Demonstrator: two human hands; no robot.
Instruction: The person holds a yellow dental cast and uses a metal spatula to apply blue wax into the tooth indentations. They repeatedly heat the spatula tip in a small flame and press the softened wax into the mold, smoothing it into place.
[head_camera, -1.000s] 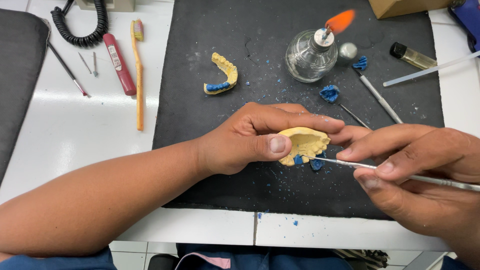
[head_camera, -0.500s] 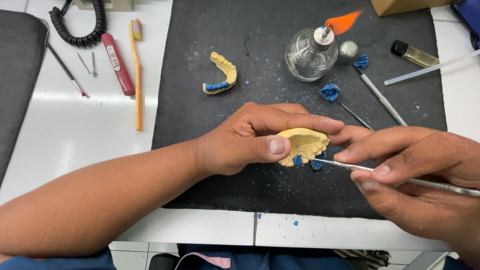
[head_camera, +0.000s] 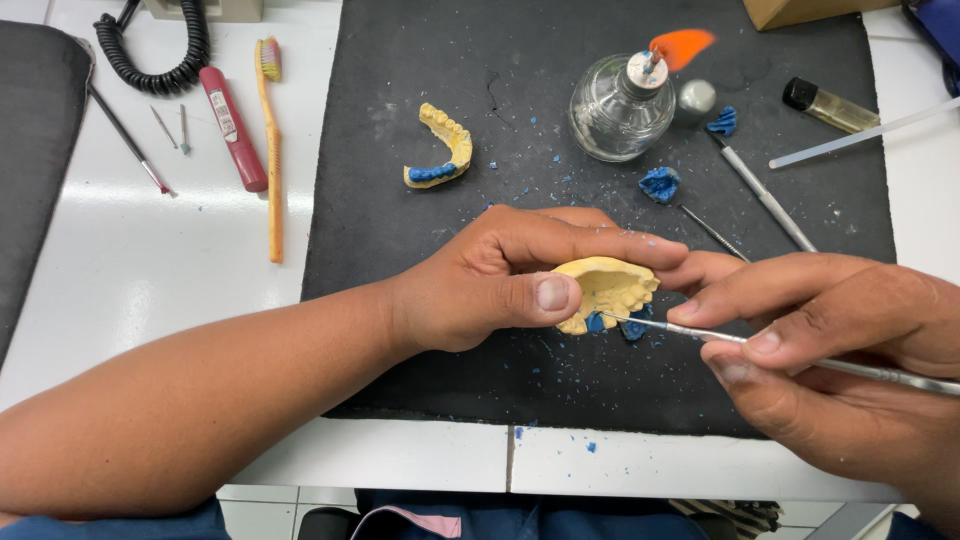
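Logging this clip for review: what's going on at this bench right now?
A person's left hand holds a yellow dental cast above a black mat. The right hand pinches a thin metal tool, its tip at blue wax on the cast's edge. A lit glass burner and a second cast sit behind.

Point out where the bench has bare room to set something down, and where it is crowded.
Bare: white bench between the toothbrush and the left forearm; black mat below the spare cast. Crowded: around the lit burner, blue wax bits and metal tools.
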